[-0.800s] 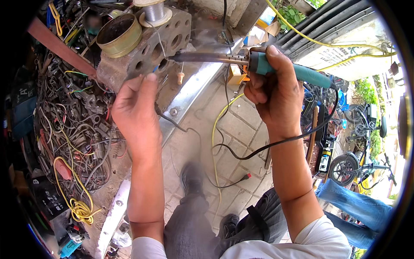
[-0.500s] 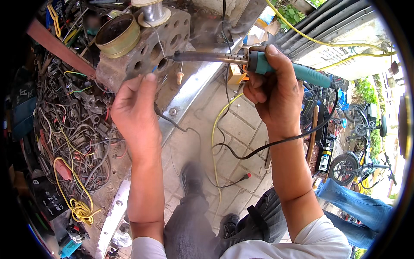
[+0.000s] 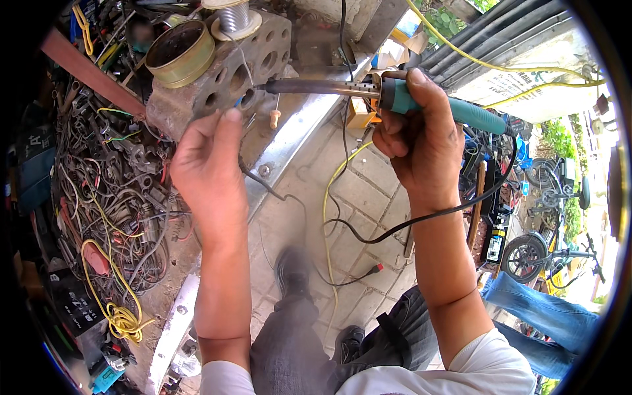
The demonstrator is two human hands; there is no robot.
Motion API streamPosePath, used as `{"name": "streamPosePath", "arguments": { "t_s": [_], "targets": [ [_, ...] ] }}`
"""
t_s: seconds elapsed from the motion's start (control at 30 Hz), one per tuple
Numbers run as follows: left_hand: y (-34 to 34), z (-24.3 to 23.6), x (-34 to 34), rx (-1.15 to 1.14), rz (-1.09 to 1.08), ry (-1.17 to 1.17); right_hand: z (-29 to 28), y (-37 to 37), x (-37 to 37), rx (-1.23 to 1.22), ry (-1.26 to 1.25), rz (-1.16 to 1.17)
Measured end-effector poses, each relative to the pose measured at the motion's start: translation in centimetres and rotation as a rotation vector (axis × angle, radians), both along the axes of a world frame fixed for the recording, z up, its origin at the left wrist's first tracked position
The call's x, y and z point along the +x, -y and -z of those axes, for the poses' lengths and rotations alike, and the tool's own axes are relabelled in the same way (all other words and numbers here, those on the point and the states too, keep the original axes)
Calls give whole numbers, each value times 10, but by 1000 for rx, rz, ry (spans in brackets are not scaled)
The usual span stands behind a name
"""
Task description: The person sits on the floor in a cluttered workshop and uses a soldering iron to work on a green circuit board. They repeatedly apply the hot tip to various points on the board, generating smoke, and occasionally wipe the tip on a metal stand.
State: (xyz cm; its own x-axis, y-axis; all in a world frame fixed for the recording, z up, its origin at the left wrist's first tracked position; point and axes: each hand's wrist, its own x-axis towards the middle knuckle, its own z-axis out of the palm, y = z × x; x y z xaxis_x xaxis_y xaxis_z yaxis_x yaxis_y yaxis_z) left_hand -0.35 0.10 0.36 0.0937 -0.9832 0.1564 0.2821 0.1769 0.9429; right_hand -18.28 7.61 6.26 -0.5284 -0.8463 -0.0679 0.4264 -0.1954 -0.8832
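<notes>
My right hand (image 3: 419,131) grips a teal-handled soldering iron (image 3: 477,115), its metal tip reaching left to a holed metal block (image 3: 260,52), where it meets or nearly meets solder wire hanging from a spool (image 3: 235,20). Just below the tip, my left hand (image 3: 207,151) pinches a thin wire with a small blue part (image 3: 238,102); a darker cable runs down from beside it. A brass-coloured round tin (image 3: 178,56) sits on the block. Faint haze hangs near the tip, and a small pale piece (image 3: 274,118) dangles to its right.
Tangled cables and metal parts (image 3: 112,184) cover the left bench, with a yellow cord coil (image 3: 125,316) and a metal edge (image 3: 276,155). Cables cross the paving (image 3: 362,197). A two-wheeler (image 3: 526,257), jeans-clad legs (image 3: 540,309) and boxes (image 3: 362,112) are on the right.
My left fingertips have shifted very slightly rightward and up near the blue part. The soldering iron and my right hand hold almost the same position.
</notes>
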Motion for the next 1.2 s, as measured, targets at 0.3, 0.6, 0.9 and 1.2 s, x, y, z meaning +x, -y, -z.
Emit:
{"name": "streamPosePath", "arguments": {
  "t_s": [0.3,0.6,0.9,1.2],
  "targets": [
    [2,-9,-5,24,14,70,0,-1,-4,4,-46,-16],
    [6,-5,-5,9,23,98,0,-1,-5,-9,-42,-25],
    [7,-4,-4,2,30,111,-1,-1,-3,-10,-41,-13],
    [5,-7,-8,14,22,104,-2,0,-4,0,-94,-14]
  ]
}}
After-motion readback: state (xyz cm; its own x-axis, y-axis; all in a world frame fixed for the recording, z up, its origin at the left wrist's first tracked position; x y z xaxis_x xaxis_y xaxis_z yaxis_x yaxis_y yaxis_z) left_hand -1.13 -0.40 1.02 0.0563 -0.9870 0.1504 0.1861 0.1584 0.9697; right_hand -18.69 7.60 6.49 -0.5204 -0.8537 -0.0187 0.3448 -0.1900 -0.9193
